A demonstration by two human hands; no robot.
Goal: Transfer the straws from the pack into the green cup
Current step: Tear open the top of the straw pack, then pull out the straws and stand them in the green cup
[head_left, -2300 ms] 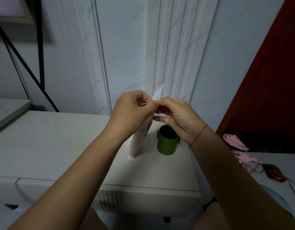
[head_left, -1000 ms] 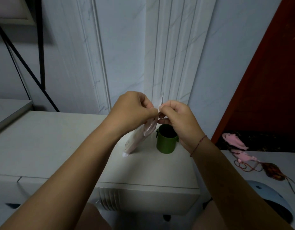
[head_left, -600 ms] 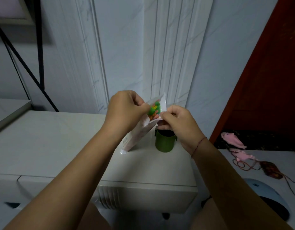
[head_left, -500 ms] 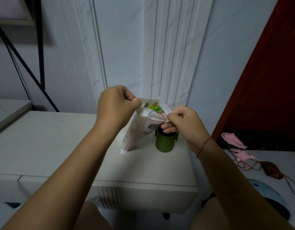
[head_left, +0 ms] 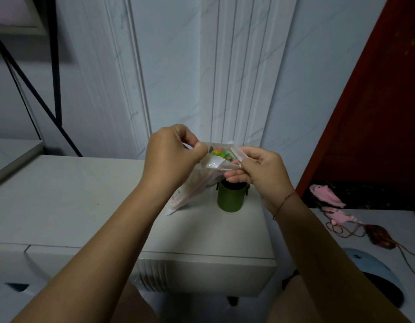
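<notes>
A clear plastic straw pack [head_left: 197,185] leans over the white cabinet top, its lower corner resting on it. The pack's mouth is pulled open, and coloured straw ends [head_left: 221,154] show inside in green, yellow and pink. My left hand [head_left: 171,159] pinches the left lip of the opening. My right hand [head_left: 260,173] pinches the right lip. The green cup [head_left: 231,198] stands upright on the cabinet just below my right hand, its rim partly hidden by my fingers.
The white cabinet top [head_left: 85,197] stretches left, with its front edge near my knees. A black metal frame [head_left: 54,89] stands at the back left. To the right lie pink toy fish [head_left: 327,194] and a red door [head_left: 376,113].
The sealed top of the pack has been pulled apart, so the coloured straw ends now show. Both hands moved apart and the pack's mouth widened.
</notes>
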